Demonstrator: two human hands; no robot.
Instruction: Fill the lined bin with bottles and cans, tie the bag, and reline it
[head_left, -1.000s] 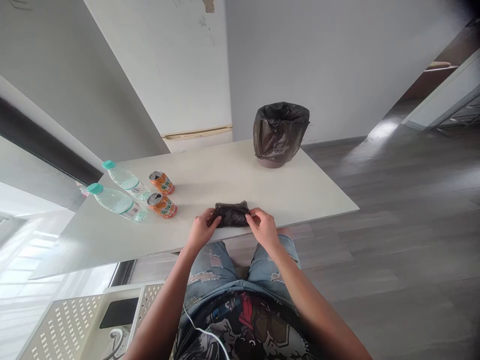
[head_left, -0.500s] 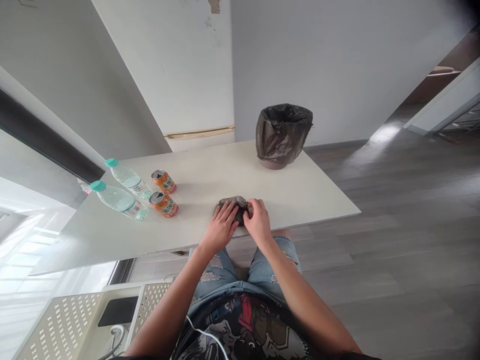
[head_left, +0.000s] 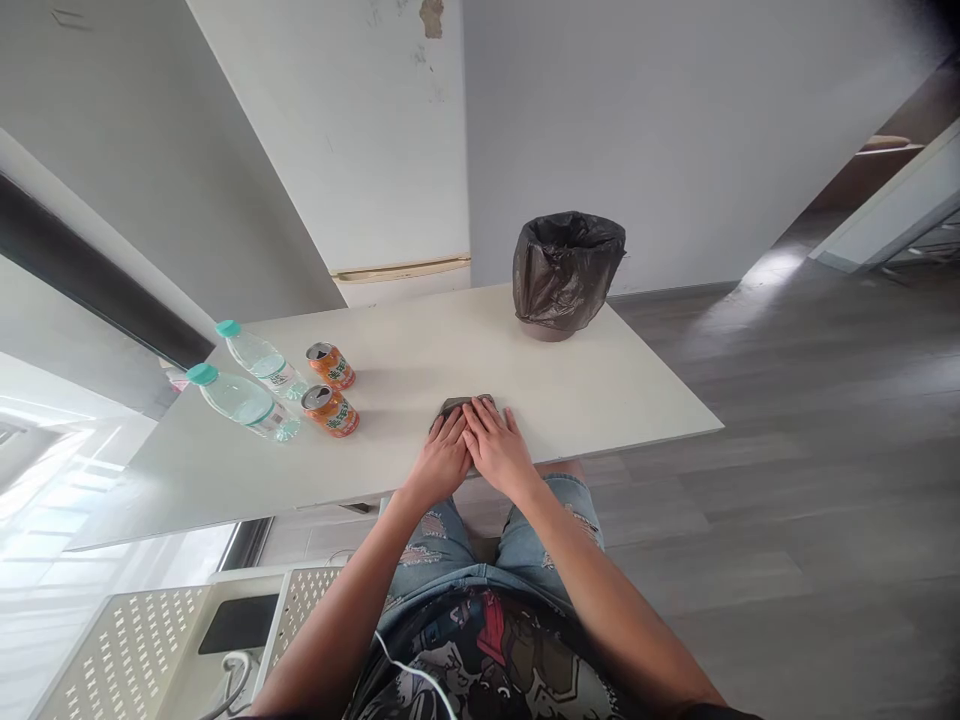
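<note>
Under both my palms, near the front edge of the white table (head_left: 420, 350), lies a folded dark plastic bag (head_left: 459, 403). Only its far edge shows; the rest is hidden by my hands. My left hand (head_left: 441, 455) rests flat on its left part, fingers stretched out. Pressed flat beside it, my right hand (head_left: 498, 447) covers the right part, with the fingertips of both hands close together. Neither hand is gripping anything.
Two orange cans (head_left: 331, 411) stand to the left, beside two clear bottles with teal caps (head_left: 244, 400). A bin lined with a black bag (head_left: 568, 275) stands at the table's far right. A white cabinet with perforated panels (head_left: 135, 650) is at lower left.
My right hand has gone from pinching the bag's right side to lying flat on it. The bag now looks flatter and more covered. My left hand stays flat on it.
</note>
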